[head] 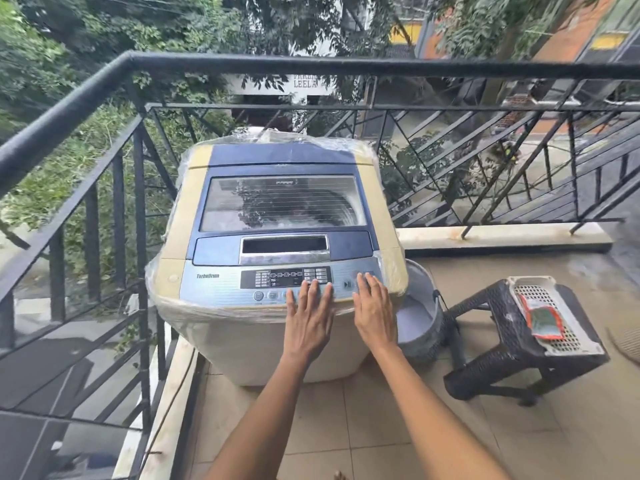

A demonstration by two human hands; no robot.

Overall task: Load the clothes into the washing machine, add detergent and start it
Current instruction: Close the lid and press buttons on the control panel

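From the head camera, the left hand (309,317) lies flat with its fingers straight and close together, the fingertips resting on the silver-blue control panel (221,289) of a cream and dark blue top-loading washing machine (194,216) wrapped in clear plastic film. Just right of that hand, the right hand (374,313) is likewise spread flat with straight fingers, its tips touching the panel beside the play/pause button (347,284), which sits between the two hands. Neither hand grips anything. Above the left fingertips is the dark display strip (285,277) with small icons and buttons, and farther up from both hands the tinted transparent lid (282,204) is down; the drum's contents behind its reflections are too blurred to make out. Just beyond the right wrist, a grey round plastic tub (419,317) stands on the tiled floor (363,417) against the machine's right side. Farther to the right of the right hand, a dark woven-pattern plastic stool (498,337) carries a white perforated plastic tray (568,341), in which lies a red and green sachet (542,322). A black metal balcony railing (104,188) runs to the left of the left hand and behind the machine.
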